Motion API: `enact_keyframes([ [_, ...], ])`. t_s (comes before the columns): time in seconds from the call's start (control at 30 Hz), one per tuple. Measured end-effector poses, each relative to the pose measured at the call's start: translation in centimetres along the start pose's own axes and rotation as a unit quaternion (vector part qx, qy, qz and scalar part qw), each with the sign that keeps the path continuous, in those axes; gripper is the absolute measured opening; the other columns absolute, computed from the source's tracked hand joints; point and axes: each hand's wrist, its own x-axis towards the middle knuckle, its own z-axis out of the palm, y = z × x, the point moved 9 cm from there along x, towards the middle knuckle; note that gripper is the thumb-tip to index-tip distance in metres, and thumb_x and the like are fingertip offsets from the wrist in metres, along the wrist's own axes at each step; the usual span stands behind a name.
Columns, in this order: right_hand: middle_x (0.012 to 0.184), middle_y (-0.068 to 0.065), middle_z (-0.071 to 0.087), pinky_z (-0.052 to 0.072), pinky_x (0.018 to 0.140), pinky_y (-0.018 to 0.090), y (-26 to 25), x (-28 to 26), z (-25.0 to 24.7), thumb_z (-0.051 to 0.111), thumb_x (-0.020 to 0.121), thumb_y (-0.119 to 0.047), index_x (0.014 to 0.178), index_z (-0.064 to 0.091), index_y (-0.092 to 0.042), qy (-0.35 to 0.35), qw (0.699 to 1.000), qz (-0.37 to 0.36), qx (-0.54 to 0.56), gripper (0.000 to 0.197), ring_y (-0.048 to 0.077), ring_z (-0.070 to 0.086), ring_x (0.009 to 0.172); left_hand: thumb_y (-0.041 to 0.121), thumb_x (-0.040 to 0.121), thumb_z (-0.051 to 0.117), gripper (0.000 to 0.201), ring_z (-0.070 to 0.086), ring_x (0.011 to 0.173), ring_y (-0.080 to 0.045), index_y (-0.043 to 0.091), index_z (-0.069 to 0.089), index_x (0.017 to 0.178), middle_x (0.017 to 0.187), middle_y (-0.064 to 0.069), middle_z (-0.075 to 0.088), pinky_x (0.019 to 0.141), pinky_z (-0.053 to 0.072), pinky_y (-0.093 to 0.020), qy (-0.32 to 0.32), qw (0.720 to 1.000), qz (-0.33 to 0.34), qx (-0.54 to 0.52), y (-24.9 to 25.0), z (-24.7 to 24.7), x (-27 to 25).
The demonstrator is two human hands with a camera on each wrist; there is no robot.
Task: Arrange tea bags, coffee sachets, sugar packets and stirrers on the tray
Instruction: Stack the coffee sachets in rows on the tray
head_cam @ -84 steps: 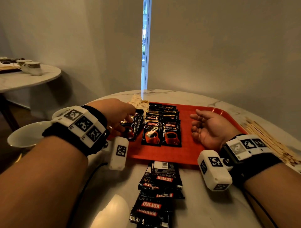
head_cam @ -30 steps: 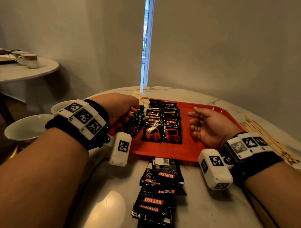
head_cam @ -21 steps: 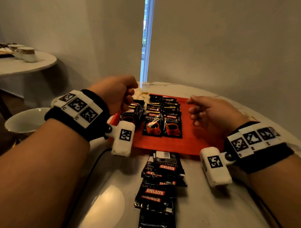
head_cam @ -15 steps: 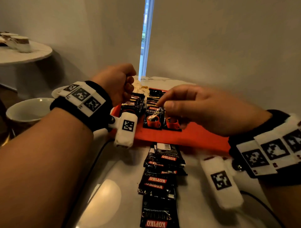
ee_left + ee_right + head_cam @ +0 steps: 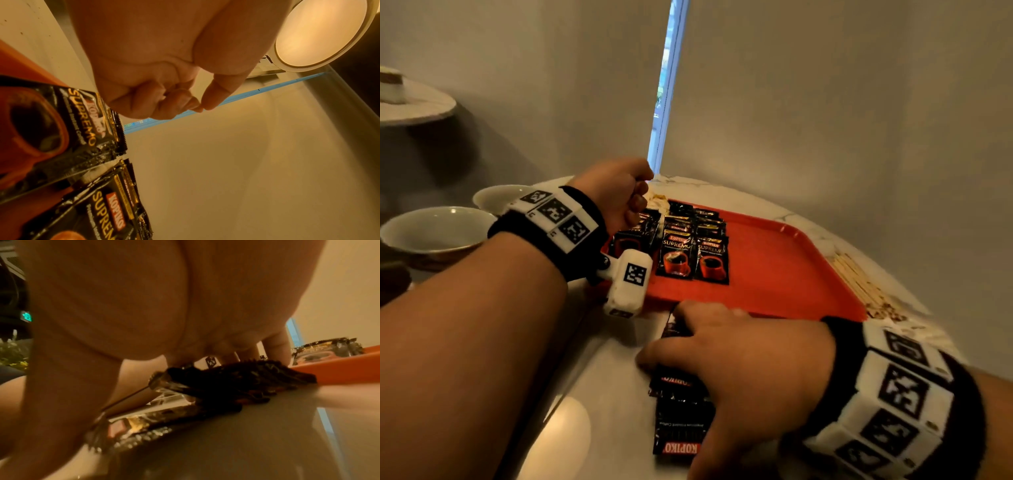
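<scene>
The right hand [image 5: 739,370] has come down from the red tray [image 5: 784,274] onto the spare Kopiko sachets [image 5: 681,418] and grasps them for another row, left hand [image 5: 616,195] clenched empty

My right hand [image 5: 739,373] covers most of the loose coffee sachets [image 5: 681,425] on the worktop, so I cannot tell whether my fingers grip any. The stirrers [image 5: 859,284] beside the tray are blurred.

Marble table [image 5: 616,404] with red tray [image 5: 774,274], loose coffee sachets [image 5: 681,428], wooden stirrers [image 5: 859,281], bowls [image 5: 431,229].
</scene>
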Motion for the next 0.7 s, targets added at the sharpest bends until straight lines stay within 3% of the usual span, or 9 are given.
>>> enact_keyframes([
  [0.1, 0.123, -0.003, 0.032, 0.046, 0.097, 0.049, 0.3, -0.2, -0.4, 0.079, 0.067, -0.065, 0.138, 0.031, -0.058, 0.033, 0.999, 0.000, -0.007, 0.087, 0.020, 0.036, 0.103, 0.020, 0.092, 0.048, 0.018, 0.030, 0.049, -0.009, 0.021, 0.039, 0.077, 0.063, 0.006, 0.035, 0.041, 0.023, -0.020, -0.005, 1.000, 0.000, -0.002, 0.0, 0.0, 0.3],
  [0.23, 0.116, -0.005, 0.034, 0.052, 0.090, 0.048, 0.0, 0.4, -0.4, 0.078, 0.072, -0.054, 0.135, 0.038, -0.054, 0.044, 0.999, -0.022, -0.005, 0.074, 0.019, 0.039, 0.106, 0.021, 0.091, 0.050, 0.016, 0.031, 0.049, -0.009, 0.022, 0.040, 0.078, 0.063, 0.007, 0.036, 0.039, 0.023, -0.020, 0.000, 1.000, 0.001, -0.001, -0.1, -0.4, 0.6],
  [0.53, 0.121, -0.001, 0.049, 0.055, 0.085, 0.045, 0.6, 1.3, -1.4, 0.067, 0.086, -0.022, 0.135, 0.050, -0.041, 0.079, 0.995, -0.044, -0.035, 0.056, 0.024, 0.053, 0.109, 0.020, 0.093, 0.048, 0.018, 0.029, 0.050, -0.009, 0.021, 0.039, 0.078, 0.063, 0.006, 0.035, 0.040, 0.023, -0.020, -0.007, 1.000, 0.000, 0.005, 0.0, -0.1, 0.5],
  [0.7, 0.122, -0.005, 0.053, 0.053, 0.088, 0.039, 1.2, 0.9, -2.7, 0.063, 0.088, -0.014, 0.132, 0.056, -0.037, 0.130, 0.988, -0.081, -0.011, 0.049, 0.017, 0.053, 0.110, 0.020, 0.092, 0.049, 0.016, 0.029, 0.050, -0.009, 0.021, 0.040, 0.078, 0.064, 0.006, 0.034, 0.041, 0.023, -0.021, -0.016, 1.000, -0.001, 0.000, 0.1, 0.1, 0.6],
])
